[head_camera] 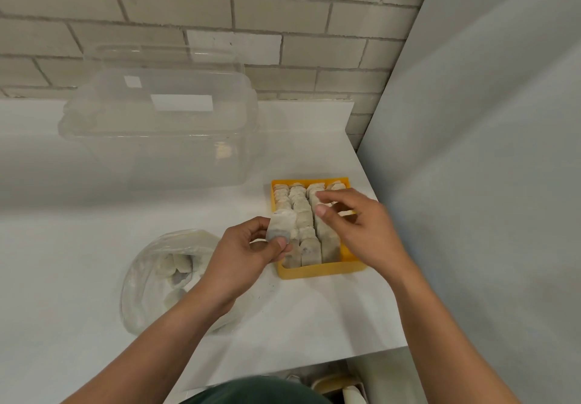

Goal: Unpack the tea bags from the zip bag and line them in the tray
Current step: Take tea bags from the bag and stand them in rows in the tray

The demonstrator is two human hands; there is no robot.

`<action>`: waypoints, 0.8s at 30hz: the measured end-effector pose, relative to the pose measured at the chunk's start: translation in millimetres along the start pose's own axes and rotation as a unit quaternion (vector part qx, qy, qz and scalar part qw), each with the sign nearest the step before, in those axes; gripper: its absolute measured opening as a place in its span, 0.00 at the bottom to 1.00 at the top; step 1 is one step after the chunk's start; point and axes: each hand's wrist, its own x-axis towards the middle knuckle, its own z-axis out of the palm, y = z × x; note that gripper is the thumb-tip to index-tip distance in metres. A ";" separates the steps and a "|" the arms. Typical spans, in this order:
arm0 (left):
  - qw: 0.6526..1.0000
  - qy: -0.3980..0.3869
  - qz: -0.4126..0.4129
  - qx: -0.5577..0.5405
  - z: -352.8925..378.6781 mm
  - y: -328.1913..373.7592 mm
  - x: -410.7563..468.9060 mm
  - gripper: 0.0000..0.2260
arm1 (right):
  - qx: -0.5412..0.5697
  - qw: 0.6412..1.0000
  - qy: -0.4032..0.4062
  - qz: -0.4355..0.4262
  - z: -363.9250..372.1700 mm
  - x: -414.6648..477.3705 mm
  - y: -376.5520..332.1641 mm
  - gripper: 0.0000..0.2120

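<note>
A yellow tray stands on the white counter, filled with several rows of pale tea bags standing on edge. My left hand pinches one loose tea bag between thumb and fingers at the tray's left edge. Over the tray's right rows hovers my right hand, fingers loosely curled, thumb and forefinger tips close to the bags; whether it pinches one I cannot tell. A clear zip bag lies open on the counter at the left, with more tea bags inside, partly hidden by my left forearm.
A large clear plastic container stands at the back left against the tiled wall. A grey panel rises right of the tray. The counter's front edge runs near my body.
</note>
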 end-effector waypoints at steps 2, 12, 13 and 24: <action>0.999 -0.006 0.015 0.033 4.6 -0.7 1.6 0.07 | 0.031 0.997 -0.063 0.009 1.6 -4.1 -13.5 0.13; 0.984 0.005 0.066 0.167 16.7 -13.7 9.0 0.15 | -0.052 0.993 -0.089 -0.059 -1.5 -13.9 -5.5 0.06; 0.979 0.013 0.078 0.188 17.1 -15.7 9.5 0.17 | -0.056 0.994 -0.074 -0.059 -2.3 -12.8 -2.6 0.06; 0.815 -0.060 0.244 0.522 17.0 -38.9 11.6 0.10 | -0.179 0.982 0.063 0.009 -25.9 7.8 55.2 0.09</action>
